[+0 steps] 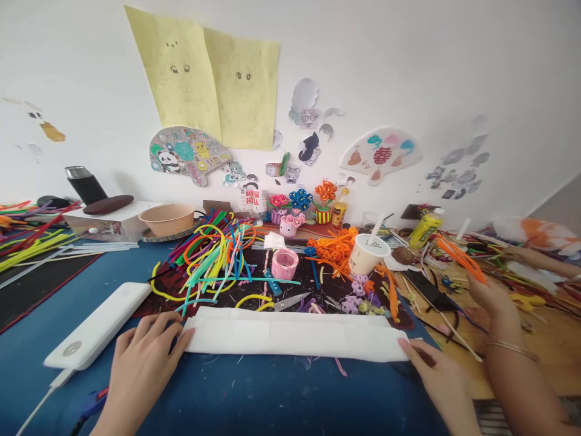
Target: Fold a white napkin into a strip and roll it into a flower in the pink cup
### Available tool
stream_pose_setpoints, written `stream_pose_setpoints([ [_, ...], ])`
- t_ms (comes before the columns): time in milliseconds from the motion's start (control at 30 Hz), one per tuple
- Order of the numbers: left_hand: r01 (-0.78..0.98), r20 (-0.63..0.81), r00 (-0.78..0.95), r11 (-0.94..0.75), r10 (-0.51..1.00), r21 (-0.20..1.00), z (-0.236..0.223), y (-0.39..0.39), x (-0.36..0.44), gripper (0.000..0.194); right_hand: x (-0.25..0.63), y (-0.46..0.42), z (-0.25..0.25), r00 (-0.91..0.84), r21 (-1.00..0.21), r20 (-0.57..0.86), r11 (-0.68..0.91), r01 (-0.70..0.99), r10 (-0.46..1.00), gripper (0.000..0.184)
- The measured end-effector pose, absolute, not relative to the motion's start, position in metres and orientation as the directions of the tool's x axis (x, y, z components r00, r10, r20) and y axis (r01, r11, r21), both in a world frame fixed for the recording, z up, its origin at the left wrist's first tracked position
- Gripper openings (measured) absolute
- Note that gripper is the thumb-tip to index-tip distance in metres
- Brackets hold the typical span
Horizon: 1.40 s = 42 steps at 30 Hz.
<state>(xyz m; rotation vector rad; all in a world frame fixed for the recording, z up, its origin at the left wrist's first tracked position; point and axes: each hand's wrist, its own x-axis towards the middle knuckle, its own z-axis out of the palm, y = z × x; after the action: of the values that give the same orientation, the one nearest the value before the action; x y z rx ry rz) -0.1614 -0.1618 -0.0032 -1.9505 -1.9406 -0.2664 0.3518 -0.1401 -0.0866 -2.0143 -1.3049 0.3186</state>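
A long folded strip of white tissue [295, 334] lies flat across the blue mat [254, 399] in front of me. My left hand [144, 358] rests on the mat with fingers stretched out, fingertips touching the strip's left end. My right hand [433, 370] lies flat at the strip's right end, fingertips touching its corner. Neither hand grips anything. A white oblong case [97, 327] with a cable lies just left of my left hand.
Behind the strip lie a heap of coloured pipe cleaners [213, 254], scissors [290, 301], a pink woven ring [285, 264], orange pipe cleaners [333, 245] and a paper cup [367, 253]. At the right, another person's hand [492, 297] with a bracelet holds orange pipe cleaners.
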Motion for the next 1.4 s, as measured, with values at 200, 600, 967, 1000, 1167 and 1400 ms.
stream_pose_setpoints([
  [200,0.964,0.385,0.090,0.017,0.918,-0.266,-0.008,-0.160,-0.154,0.043,0.344,-0.141,-0.090,0.453,-0.613,0.243,-0.226,0.757,0.858,0.060],
  [600,0.959,0.392,0.036,0.078,0.919,-0.271,-0.006,-0.162,-0.134,0.039,0.326,-0.147,-0.089,0.387,-0.547,0.366,-0.141,0.825,0.846,0.057],
  [967,0.879,0.561,0.471,-0.411,0.680,-0.241,-0.041,-0.181,-0.035,0.054,0.325,-0.146,-0.089,0.432,-0.577,0.318,-0.189,0.795,0.844,0.062],
  [1000,0.871,0.557,0.486,-0.426,0.673,-0.244,-0.042,-0.181,-0.026,0.055,0.325,-0.146,-0.089,0.434,-0.579,0.304,-0.197,0.791,0.848,0.061],
  [1167,0.852,0.488,0.524,-0.435,0.699,-0.291,-0.052,-0.177,-0.006,0.062,0.326,-0.148,-0.091,0.434,-0.590,0.287,-0.199,0.782,0.854,0.056],
  [1400,0.837,0.480,0.547,-0.456,0.686,-0.302,-0.064,-0.174,-0.011,0.062,0.320,-0.147,-0.087,0.414,-0.503,0.458,-0.154,0.850,0.787,0.057],
])
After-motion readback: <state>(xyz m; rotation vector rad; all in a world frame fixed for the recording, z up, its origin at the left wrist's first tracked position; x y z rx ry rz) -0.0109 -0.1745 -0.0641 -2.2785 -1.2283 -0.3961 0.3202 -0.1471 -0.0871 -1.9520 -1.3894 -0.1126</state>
